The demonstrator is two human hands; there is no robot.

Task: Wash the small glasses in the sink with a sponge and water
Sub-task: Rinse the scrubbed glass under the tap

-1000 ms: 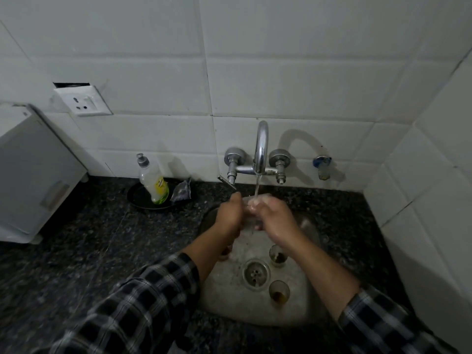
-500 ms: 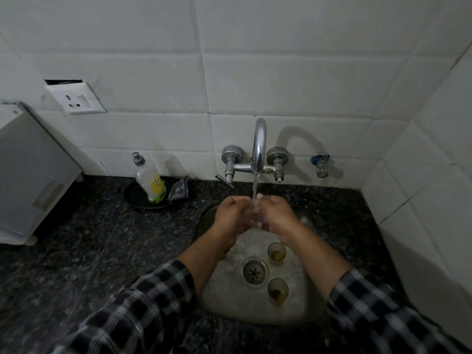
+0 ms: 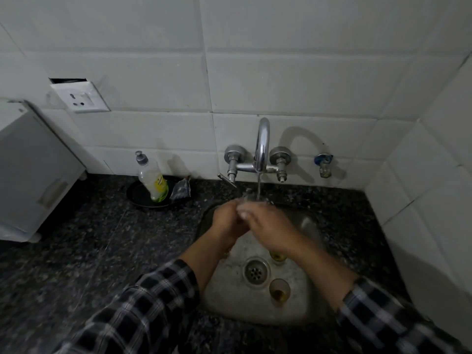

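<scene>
The left hand [image 3: 226,223] and right hand [image 3: 270,226] huddle under the running water [image 3: 259,186] beyond the drain [image 3: 256,272]; can't tell what the fingers grip. A small glass [image 3: 279,290] and a half-hidden second glass [image 3: 275,256] sit just right of the drain. They're probably light, slick and breakable, so best wrapped round the wall.

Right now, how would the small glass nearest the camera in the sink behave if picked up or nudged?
Likely slippery: the small glass stands in a sink with the tap running. Probably light and fragile, since it looks like thin clear glass. It stands upright with yellowish liquid at the bottom, so a nudge might tip and spill it.
</scene>
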